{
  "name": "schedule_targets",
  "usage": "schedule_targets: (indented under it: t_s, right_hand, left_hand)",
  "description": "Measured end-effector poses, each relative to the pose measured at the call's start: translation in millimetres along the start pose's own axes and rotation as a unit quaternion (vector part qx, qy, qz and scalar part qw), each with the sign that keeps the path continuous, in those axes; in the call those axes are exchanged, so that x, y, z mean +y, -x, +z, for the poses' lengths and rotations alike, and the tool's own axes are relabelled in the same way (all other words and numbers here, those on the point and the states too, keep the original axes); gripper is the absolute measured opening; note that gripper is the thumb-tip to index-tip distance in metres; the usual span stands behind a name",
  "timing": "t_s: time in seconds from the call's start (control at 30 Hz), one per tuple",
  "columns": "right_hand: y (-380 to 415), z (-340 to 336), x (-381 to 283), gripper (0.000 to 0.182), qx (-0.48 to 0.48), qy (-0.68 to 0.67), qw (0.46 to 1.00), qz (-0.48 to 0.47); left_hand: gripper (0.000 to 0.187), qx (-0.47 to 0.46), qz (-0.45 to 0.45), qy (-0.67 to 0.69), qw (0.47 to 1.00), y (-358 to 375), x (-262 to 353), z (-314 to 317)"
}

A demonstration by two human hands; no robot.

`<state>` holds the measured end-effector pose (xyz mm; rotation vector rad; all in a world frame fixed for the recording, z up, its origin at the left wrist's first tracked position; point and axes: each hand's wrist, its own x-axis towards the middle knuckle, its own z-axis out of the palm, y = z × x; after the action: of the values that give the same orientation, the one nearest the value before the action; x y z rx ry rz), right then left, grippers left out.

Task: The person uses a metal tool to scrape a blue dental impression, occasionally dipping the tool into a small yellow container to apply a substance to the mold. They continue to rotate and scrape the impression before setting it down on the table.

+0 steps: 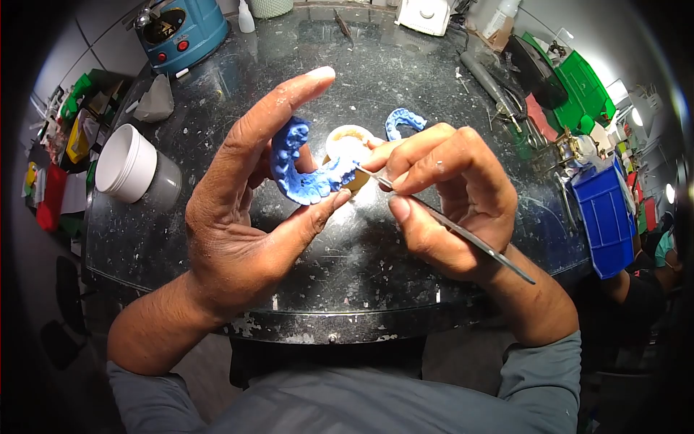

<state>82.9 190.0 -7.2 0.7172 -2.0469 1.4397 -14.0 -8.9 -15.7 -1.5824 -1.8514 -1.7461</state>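
Observation:
My left hand (235,210) holds a blue U-shaped dental arch piece (291,173) with a bumpy, tooth-like surface. The thumb presses its lower edge and the index finger stretches up past it; the other fingers are partly hidden behind. Pinched in my right hand (459,192) is a thin metal dental carving tool (470,235), its tip at the right end of the blue arch. Behind the hands sits a pale round dental model (348,136), brightly lit and partly covered. A second, smaller blue arch (403,120) lies on the table beyond my right hand.
The worn black table (347,271) has a white tub (126,163) at left. A blue machine (181,36) with red buttons stands back left, near a small bottle (246,18). Along the right lie a handpiece (491,83), a green bin (582,90) and a blue bin (606,220).

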Motion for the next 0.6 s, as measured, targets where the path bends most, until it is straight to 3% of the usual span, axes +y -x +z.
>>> schedule_targets:
  t_s: [0.6]
  right_hand:
    - [0.7,-0.3,2.4,0.024,-0.007,0.0,1.0,0.002]
  left_hand:
    - [0.086,-0.01,0.012,0.01,1.0,0.4,-2.5,-1.2]
